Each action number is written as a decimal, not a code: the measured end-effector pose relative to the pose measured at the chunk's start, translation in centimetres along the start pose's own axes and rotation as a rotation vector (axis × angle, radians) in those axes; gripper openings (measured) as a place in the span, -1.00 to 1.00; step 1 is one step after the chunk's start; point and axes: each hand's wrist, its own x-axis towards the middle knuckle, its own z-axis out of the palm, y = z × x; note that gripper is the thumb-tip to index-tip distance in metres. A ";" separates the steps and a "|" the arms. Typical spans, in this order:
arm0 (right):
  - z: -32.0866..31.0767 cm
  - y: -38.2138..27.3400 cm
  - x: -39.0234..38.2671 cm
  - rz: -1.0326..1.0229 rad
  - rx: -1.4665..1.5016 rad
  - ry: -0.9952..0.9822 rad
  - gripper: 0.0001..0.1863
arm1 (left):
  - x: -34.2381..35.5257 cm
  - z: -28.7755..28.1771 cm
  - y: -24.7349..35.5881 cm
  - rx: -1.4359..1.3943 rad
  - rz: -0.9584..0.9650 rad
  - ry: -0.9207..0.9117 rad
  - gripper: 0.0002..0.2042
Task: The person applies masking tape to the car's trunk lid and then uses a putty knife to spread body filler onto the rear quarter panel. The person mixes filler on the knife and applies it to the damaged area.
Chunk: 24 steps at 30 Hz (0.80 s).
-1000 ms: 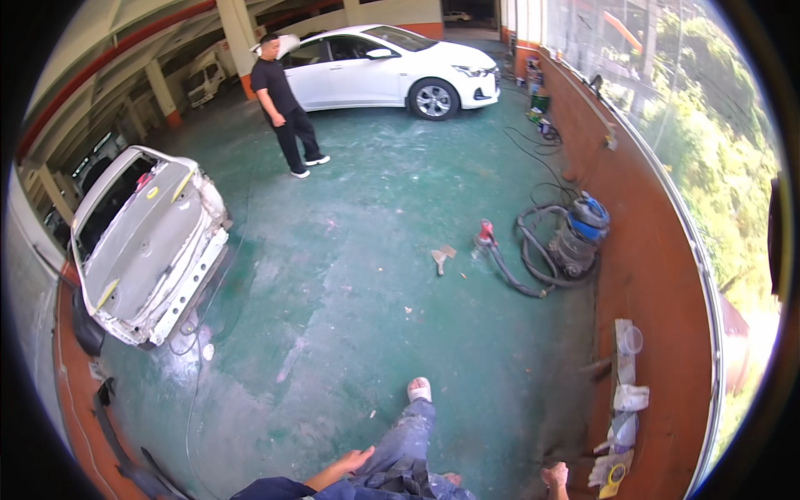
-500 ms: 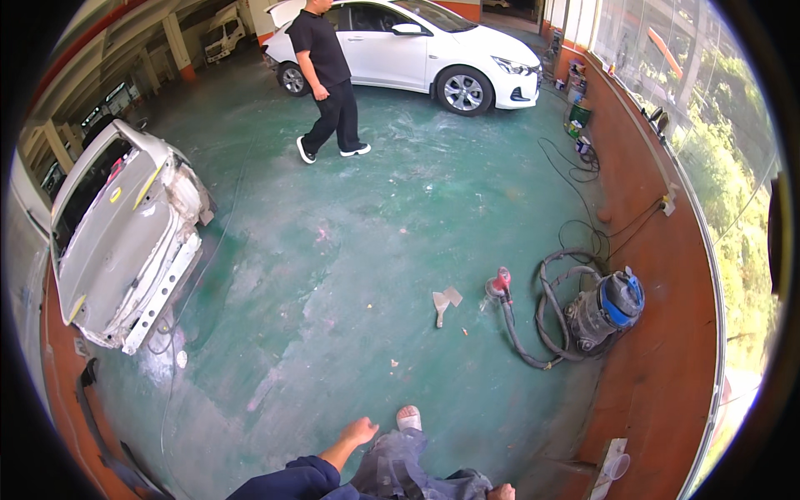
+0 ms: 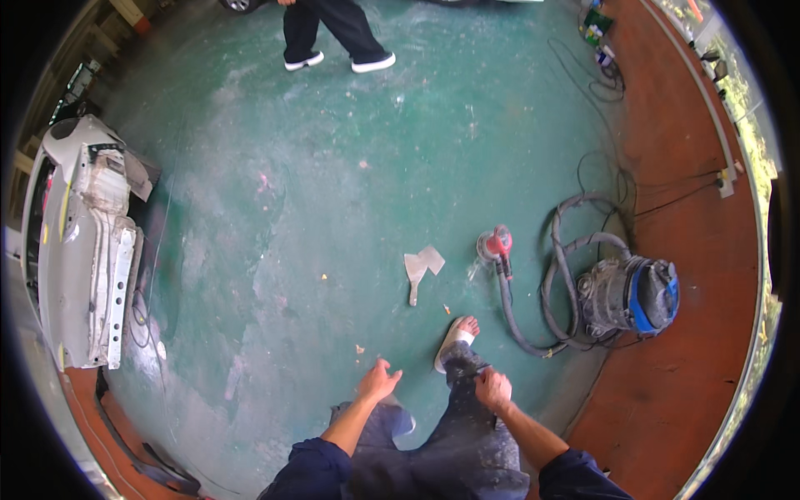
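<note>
My left hand (image 3: pixel 379 382) hovers low over the floor, with fingers apart and holding nothing. My right hand (image 3: pixel 492 389) is closed on my dust-marked dark trouser leg (image 3: pixel 462 390). My sandalled right foot (image 3: pixel 457 342) stands forward on the floor. Ahead lie a putty knife (image 3: pixel 413 275) and a flat scraper blade (image 3: pixel 431 259), overlapping. To their right is a red sander (image 3: pixel 497 242) on a grey hose, beside a black and blue shop vacuum (image 3: pixel 627 297).
At the left is a stripped car body (image 3: pixel 82 246). Another person's legs (image 3: pixel 321 32) are at the top, before a car. Cords and cans (image 3: pixel 596 25) lie along an orange wall (image 3: pixel 683 400) at the right. The green floor (image 3: pixel 242 208) has dust patches.
My view has tilted down. Both hands have come forward and up in view, the right onto the trouser leg. The other person has walked to the right across the floor.
</note>
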 end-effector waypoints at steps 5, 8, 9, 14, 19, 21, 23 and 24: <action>2.5 -3.1 23.0 -0.167 -0.077 -0.015 -0.68 | 14.9 7.6 2.3 -0.006 -0.012 0.026 -0.40; 7.4 -5.5 36.0 -0.272 -0.107 0.077 -0.62 | 25.9 12.2 3.0 0.049 -0.038 0.113 -0.37; 9.2 -6.4 40.0 -0.322 -0.123 0.138 -0.56 | 29.8 14.0 2.4 0.060 -0.036 0.177 -0.37; 14.6 -11.3 53.4 -0.332 -0.207 0.316 -0.34 | 44.1 16.7 3.1 0.031 -0.022 0.293 -0.42; 14.9 -13.8 55.7 -0.129 -0.186 0.125 -0.43 | 45.5 15.3 2.2 -0.223 0.022 0.139 -0.59; 13.5 -13.1 55.3 -0.067 -0.292 -0.006 -0.55 | 43.7 14.4 1.6 -0.473 0.028 0.075 -0.62; 11.5 -9.7 55.8 -0.091 -0.170 -0.107 -0.74 | 40.8 12.4 3.7 -0.679 -0.081 -0.148 -0.57; 10.8 -11.0 53.0 -0.214 -0.117 -0.063 -0.79 | 38.7 11.4 3.0 -0.742 -0.145 -0.203 -0.56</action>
